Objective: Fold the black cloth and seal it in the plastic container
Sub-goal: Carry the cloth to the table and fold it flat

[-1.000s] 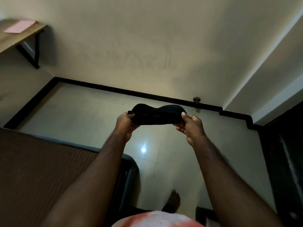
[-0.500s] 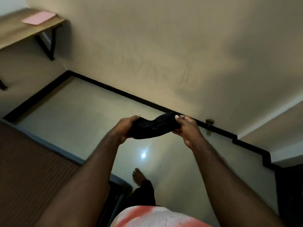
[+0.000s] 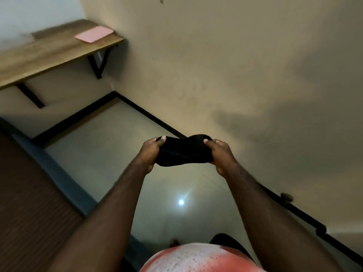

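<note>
Black cloth (image 3: 183, 152) stretched between left hand (image 3: 150, 153), right hand (image 3: 220, 154).

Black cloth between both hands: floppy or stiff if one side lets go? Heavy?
Probably floppy: the bunched black cloth dips and bulges between the left hand and right hand, so a released end would likely drop. Likely light: pinches at its two ends carry it in mid-air. Texture too dark to judge slip.
</note>
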Available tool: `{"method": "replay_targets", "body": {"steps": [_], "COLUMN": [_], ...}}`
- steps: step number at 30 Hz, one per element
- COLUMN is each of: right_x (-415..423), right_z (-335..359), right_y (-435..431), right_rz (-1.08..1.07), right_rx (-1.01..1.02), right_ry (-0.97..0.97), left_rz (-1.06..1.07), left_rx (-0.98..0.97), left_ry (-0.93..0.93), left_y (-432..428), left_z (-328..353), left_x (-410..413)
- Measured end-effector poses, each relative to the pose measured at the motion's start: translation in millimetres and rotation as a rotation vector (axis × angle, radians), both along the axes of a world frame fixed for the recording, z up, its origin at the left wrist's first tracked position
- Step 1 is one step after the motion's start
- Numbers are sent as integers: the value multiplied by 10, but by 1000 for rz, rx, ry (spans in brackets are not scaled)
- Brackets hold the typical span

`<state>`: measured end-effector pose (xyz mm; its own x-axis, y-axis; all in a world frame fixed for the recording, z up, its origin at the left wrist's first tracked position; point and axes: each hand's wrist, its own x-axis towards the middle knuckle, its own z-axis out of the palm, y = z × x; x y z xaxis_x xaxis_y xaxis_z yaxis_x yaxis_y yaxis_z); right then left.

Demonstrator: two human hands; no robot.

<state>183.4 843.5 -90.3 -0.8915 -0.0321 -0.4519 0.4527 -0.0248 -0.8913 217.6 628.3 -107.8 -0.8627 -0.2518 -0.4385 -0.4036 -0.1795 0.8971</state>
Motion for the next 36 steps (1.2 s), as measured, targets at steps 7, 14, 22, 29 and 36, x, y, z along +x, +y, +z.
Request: {"method": "replay_targets", "body": {"steps": [7, 14, 22, 29, 36], "right_x": [-978, -2073, -3247, -3678, -4150], "right_z": [-223, -379, -333, -300, -86], "right_y": [-973, -1989, -3054, -3815, -4959], "right_rz": [119, 181, 443, 601, 601], "right_rx": [-16, -70, -121, -266, -306], "right_ry": [-12, -52, -133, -271, -240], "left_rz": [282, 434, 673, 820, 857], "left_rx": [-72, -151, -141, -41, 38], "left_ry": [-22, -46, -75, 22, 130], "left_y": [-871, -1676, -2441, -3160, -4316], "left_z": [-94, -30, 154, 79, 71], "left_x": [-566, -1320, -2097, -2336, -2616]}}
